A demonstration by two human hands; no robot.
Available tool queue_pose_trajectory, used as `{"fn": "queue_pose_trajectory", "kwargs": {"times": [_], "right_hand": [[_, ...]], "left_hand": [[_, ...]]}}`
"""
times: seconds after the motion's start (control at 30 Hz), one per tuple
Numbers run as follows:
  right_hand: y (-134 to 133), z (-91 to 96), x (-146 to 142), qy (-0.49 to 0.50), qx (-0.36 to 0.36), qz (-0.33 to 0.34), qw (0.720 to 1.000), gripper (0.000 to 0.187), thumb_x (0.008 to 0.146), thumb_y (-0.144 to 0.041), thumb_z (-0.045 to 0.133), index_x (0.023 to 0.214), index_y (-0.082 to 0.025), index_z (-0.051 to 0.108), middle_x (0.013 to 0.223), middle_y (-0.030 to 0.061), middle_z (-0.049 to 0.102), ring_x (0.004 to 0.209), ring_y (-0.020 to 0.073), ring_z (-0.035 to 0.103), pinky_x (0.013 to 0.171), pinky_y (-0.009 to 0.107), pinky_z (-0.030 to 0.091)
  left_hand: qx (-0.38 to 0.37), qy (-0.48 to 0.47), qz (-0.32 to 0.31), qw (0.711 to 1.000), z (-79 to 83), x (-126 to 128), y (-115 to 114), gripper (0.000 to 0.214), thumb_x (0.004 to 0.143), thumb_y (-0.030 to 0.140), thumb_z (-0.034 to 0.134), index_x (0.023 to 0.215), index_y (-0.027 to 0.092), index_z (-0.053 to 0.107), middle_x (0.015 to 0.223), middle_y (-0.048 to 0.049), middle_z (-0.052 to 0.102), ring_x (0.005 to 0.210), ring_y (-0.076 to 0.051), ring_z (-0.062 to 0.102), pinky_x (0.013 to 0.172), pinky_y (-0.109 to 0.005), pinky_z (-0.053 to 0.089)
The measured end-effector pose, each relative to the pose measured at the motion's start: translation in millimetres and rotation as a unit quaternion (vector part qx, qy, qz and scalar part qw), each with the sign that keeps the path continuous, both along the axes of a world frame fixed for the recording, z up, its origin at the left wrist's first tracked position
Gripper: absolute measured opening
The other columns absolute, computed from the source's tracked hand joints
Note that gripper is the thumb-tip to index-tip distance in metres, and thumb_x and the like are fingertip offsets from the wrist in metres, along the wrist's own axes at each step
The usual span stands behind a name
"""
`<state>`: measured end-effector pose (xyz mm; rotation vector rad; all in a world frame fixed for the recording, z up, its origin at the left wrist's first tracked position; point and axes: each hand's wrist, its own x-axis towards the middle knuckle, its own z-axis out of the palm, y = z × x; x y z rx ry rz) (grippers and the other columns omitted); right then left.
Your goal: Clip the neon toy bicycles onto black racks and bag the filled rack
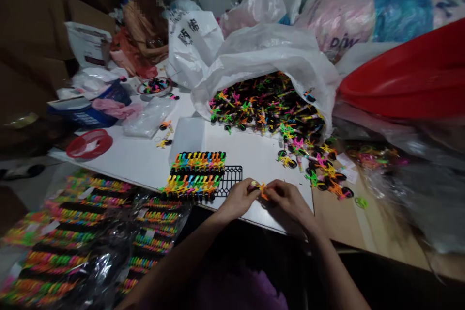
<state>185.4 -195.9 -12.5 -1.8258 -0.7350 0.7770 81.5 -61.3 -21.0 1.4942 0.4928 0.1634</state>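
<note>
Above the white table (256, 155), near its front edge, I hold a small orange toy bicycle (264, 192) between both hands. The fingers of my left hand (240, 197) close on its left end, and my right hand (289, 198) pinches the orange part from the other side. Fingers partly hide the toy. Left of my left hand lies a black plastic grid rack (233, 173), its left portion filled with two rows of colourful toy bicycles (196, 183). Loose toy bicycles (321, 167) are scattered to the right of my right hand.
A large white sack (269, 43) spills a heap of toy bicycles (265, 101) at the back. Bagged filled racks (72, 232) lie lower left. A red ring (89, 144), blue basket (90, 111) and bowl (155, 86) stand left. Another person (145, 34) sits behind; a red basin (407, 77) juts in right.
</note>
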Motion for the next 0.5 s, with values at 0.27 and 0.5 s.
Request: {"fn": "queue_pose_trajectory", "kwargs": {"times": [0.27,0.5], "right_hand": [[-2,7.1,-3,-0.147,-0.017,-0.062,0.987,0.015,0.078,-0.028,0.054,0.072,-0.016,0.06,0.063,-0.0017,0.056,0.055,0.0092,0.044,0.052,0.02,0.03],[9,8.4,-17,0.0,0.074,-0.051,0.996,0.019,0.077,-0.033,0.054,0.075,-0.015,0.059,0.063,-0.003,0.053,0.056,0.0087,0.044,0.051,0.02,0.031]], "left_hand": [[-0.064,0.041,0.016,0.997,-6.3,-8,9,0.052,0.076,0.053,0.053,0.11,0.014,0.054,0.079,-0.001,0.054,0.056,-0.008,0.04,0.052,-0.022,0.033],[-0.013,0.015,-0.018,1.0,-9.5,-17,7,0.034,0.081,0.047,0.051,0.091,0.016,0.06,0.066,0.0021,0.047,0.06,-0.01,0.041,0.055,-0.021,0.033]]}}
